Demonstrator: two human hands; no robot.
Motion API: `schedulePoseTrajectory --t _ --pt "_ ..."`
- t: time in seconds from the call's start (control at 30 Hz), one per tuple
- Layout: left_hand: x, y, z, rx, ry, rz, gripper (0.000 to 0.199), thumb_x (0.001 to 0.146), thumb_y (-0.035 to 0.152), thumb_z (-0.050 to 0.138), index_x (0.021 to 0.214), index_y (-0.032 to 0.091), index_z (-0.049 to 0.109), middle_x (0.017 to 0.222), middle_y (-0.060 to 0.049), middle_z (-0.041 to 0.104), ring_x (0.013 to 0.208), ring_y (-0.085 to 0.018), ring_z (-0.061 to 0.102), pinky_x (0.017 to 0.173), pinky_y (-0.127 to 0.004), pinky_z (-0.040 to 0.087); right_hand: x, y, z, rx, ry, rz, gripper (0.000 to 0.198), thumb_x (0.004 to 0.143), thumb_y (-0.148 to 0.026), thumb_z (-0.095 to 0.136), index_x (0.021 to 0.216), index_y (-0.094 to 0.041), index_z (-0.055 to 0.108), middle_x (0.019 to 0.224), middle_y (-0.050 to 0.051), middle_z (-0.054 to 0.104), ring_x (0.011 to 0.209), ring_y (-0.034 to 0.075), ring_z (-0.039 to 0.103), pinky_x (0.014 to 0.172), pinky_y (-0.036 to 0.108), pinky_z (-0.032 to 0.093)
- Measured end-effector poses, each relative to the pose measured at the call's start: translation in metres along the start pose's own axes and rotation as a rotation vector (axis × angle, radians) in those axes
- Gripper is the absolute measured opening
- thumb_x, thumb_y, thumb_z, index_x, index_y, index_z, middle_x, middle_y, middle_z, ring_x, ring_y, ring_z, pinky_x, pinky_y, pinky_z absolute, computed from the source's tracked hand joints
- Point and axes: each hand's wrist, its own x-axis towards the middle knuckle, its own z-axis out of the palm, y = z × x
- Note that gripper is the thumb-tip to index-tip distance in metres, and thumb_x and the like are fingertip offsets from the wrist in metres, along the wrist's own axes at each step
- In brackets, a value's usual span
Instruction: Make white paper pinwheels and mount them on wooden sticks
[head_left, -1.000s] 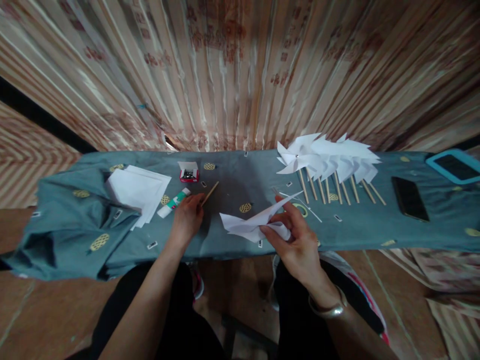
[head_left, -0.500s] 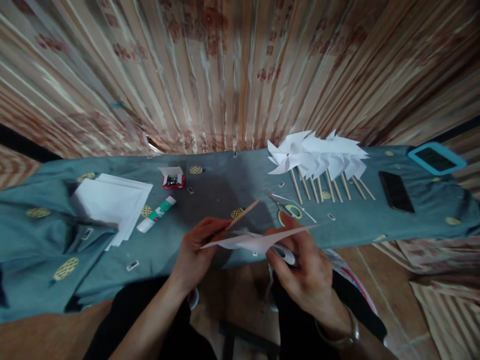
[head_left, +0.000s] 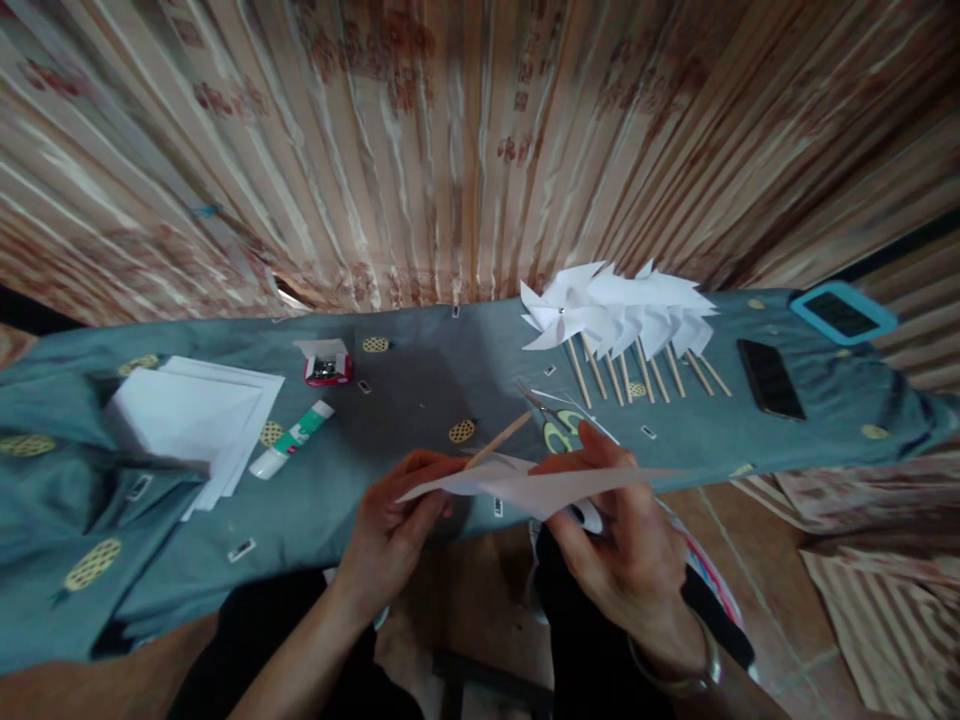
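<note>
Over the front edge of the cloth I hold a sheet of white paper (head_left: 517,487) shaped with pointed, folded blades. My left hand (head_left: 397,520) pinches its left side together with a thin wooden stick (head_left: 501,438), which points away to the upper right. At the other side, my right hand (head_left: 619,540) has its fingers and thumb closed on the paper. A curled white shape (head_left: 587,516) shows under the paper by the right thumb; I cannot tell whether it is part of the sheet. Scissors (head_left: 559,425) with green handles lie just beyond that hand.
Several white paper pinwheels (head_left: 561,310) on sticks overlap at the back right. A phone (head_left: 771,378) and a blue-framed device (head_left: 846,311) lie farther right. To the left are a glue stick (head_left: 292,440), a red box (head_left: 328,368) of small metal pieces and white sheets (head_left: 195,410).
The stick has turned lower and farther right, and the paper now covers more of its near end. Both hands stay on the paper. The view has shifted slightly.
</note>
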Motion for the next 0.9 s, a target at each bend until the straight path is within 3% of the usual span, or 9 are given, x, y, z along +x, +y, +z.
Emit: schedulePoseTrajectory --t 0.37,0.7,0.9 --pt "-0.0028 -0.0015 -0.0045 0.066 0.033 0.051 0.025 0.080 0.018 0.064 0.097 0.031 0.078 0.086 -0.002 0.069 0.077 -0.014 0.064 0.065 -0.021 0.050 -0.0040 0.0037 -0.0009 -0.027 0.010 -0.030 0.071 0.091 -0.023 0.060 0.153 -0.027 0.025 0.105 0.005 0.075 0.087 0.024 0.073 0.091 0.041 0.058" --pt "-0.0024 0.0000 -0.0059 0.100 0.078 0.045 0.022 0.078 0.020 0.065 0.093 0.029 0.079 0.085 -0.003 0.070 0.074 -0.015 0.064 0.063 -0.022 0.051 -0.0067 0.0050 -0.0022 -0.006 -0.025 -0.019 0.069 0.089 -0.023 0.061 0.150 -0.028 0.028 0.110 0.008 0.073 0.088 0.025 0.072 0.082 0.042 0.061" --pt "-0.0015 0.0030 -0.0087 0.172 0.120 0.075 0.019 0.080 0.026 0.065 0.092 0.027 0.079 0.087 -0.004 0.070 0.077 -0.017 0.065 0.065 -0.025 0.053 -0.0066 0.0027 -0.0018 0.030 -0.043 -0.049 0.070 0.089 -0.022 0.060 0.150 -0.027 0.027 0.100 0.006 0.075 0.088 0.024 0.072 0.082 0.042 0.061"
